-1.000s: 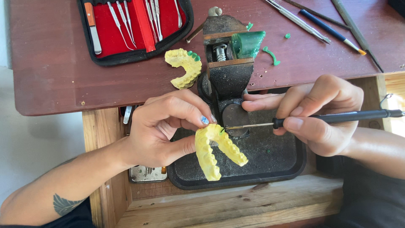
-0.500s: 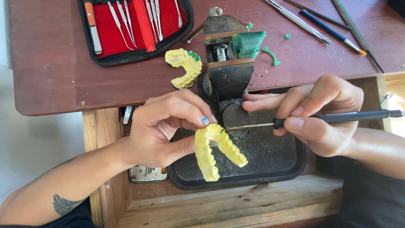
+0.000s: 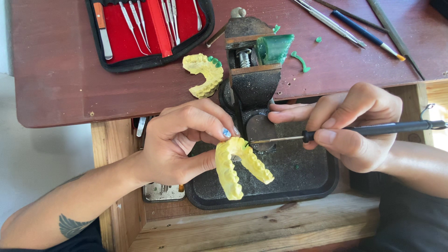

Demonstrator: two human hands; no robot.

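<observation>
My left hand (image 3: pixel 179 142) grips a yellow horseshoe-shaped dental cast (image 3: pixel 240 165) by its curved front, holding it over a black tray (image 3: pixel 303 179). My right hand (image 3: pixel 354 123) pinches a thin black-handled carving tool (image 3: pixel 368 129) like a pen. Its metal tip touches the cast's front teeth. A second yellow cast (image 3: pixel 204 74), with small green wax pieces on it, lies on the red-brown bench top.
A black bench vise (image 3: pixel 252 74) holding a green wax block (image 3: pixel 275 46) stands behind the tray. An open red-lined case of metal instruments (image 3: pixel 144 25) lies at the back left. Long tools and a brush (image 3: pixel 364 25) lie at the back right. Green wax scraps (image 3: pixel 301 60) dot the bench.
</observation>
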